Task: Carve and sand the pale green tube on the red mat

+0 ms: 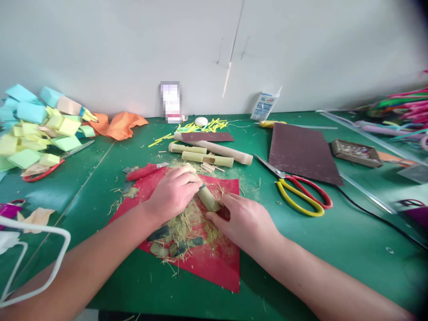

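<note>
Centrally, the bamboo stick [207, 197] is clasped by the left hand [174, 194] and pinched by the right hand [245, 218] — probably stiff and light, best gripped at its ends.

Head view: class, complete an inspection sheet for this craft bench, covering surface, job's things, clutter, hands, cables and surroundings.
Surface: green table; a red sheet lies under the hands, strewn with shavings.
Job's things: bamboo piece, lying tilted on the red sheet.
Clutter: red-handled knife, cut bamboo sticks, scissors, brown sandpaper sheet, coloured paper blocks at far left.
Hands: left hand closed over the bamboo piece; right hand with fingertips at its lower end.
Cables: black cable across the table's right side.
Surroundings: pale wall behind; pipe cleaners at far right.
</note>
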A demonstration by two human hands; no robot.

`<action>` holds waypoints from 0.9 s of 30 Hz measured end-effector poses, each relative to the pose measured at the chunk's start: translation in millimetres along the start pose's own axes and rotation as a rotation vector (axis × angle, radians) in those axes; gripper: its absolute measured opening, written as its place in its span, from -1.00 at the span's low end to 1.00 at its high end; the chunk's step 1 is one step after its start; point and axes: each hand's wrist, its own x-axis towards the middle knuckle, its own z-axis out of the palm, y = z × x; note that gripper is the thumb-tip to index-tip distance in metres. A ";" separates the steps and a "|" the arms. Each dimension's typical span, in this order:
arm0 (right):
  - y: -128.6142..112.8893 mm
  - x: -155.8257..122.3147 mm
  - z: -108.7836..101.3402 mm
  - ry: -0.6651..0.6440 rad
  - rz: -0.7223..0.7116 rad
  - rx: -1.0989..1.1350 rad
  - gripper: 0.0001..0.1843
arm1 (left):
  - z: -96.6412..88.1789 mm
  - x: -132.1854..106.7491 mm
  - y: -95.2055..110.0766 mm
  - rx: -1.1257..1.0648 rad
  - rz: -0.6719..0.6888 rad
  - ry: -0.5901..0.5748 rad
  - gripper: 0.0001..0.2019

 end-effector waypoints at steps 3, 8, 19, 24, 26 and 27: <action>-0.3 0.1 -0.3 -0.006 -0.011 0.011 -0.79 | -0.3 1.8 -1.4 -0.061 0.051 -0.042 -0.80; 0.0 -0.2 -0.2 -0.002 -0.003 0.022 -0.75 | -4.4 5.5 -17.3 0.021 -0.029 0.018 -0.82; 0.6 -0.1 -1.0 0.001 -0.012 0.007 -0.76 | -3.8 3.8 -20.9 0.091 0.008 0.034 -0.81; 0.7 -0.3 -0.8 0.010 -0.021 0.014 -0.75 | -3.8 3.3 -21.2 0.063 0.067 0.005 -0.80; 0.5 -0.4 -1.3 0.001 -0.010 0.016 -0.73 | -3.7 3.5 -22.3 0.110 -0.002 0.080 -0.81; 0.4 -0.4 -1.5 -0.006 -0.008 0.018 -0.73 | -3.2 3.5 -21.4 0.092 -0.031 0.067 -0.80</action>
